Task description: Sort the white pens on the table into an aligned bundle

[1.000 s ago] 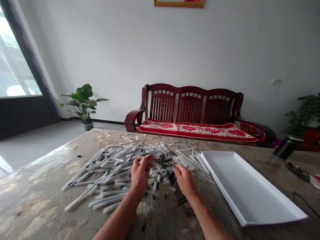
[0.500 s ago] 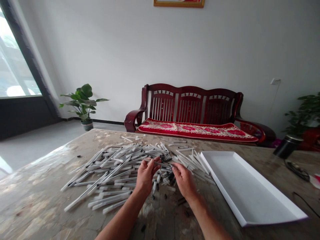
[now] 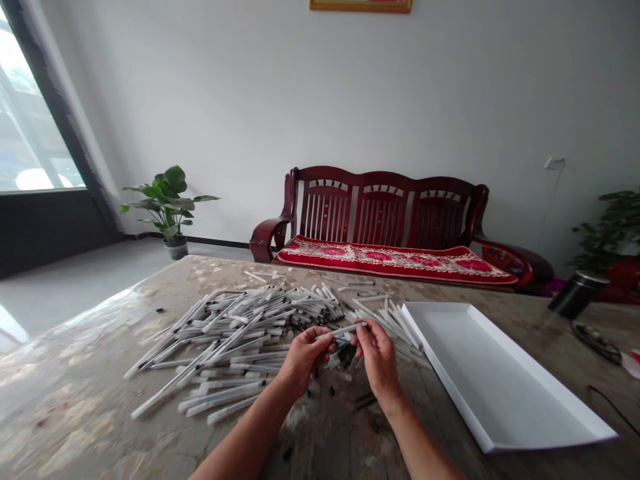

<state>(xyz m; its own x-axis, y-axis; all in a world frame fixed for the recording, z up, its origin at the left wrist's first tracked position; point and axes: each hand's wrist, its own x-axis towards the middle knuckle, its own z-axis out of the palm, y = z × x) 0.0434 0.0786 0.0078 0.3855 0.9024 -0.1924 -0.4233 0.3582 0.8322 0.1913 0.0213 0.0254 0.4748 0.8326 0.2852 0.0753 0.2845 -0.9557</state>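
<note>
A pale pen barrel (image 3: 345,330) is held level between my two hands above the table. My left hand (image 3: 306,357) pinches its left end, thumb on top. Fingers of my right hand (image 3: 376,350) are closed on its other end. To the left spreads a large pile of white pen parts (image 3: 235,333), many with dark ends. Under and between my hands lie small black pieces (image 3: 346,357), partly hidden. Beyond my right hand, more white pen barrels (image 3: 397,327) fan out.
A shallow white box lid (image 3: 500,380) rests at the right of the patterned table (image 3: 90,400). A dark cup (image 3: 577,293) and a black cable (image 3: 597,343) are farther right. Behind the table stands a dark red wooden bench (image 3: 383,207), with a potted plant (image 3: 173,207) to its left.
Both hands have moved slightly right and toward me. A pale barrel now shows clearly between them, where a thin dark piece spanned them before. The right fingers have curled in.
</note>
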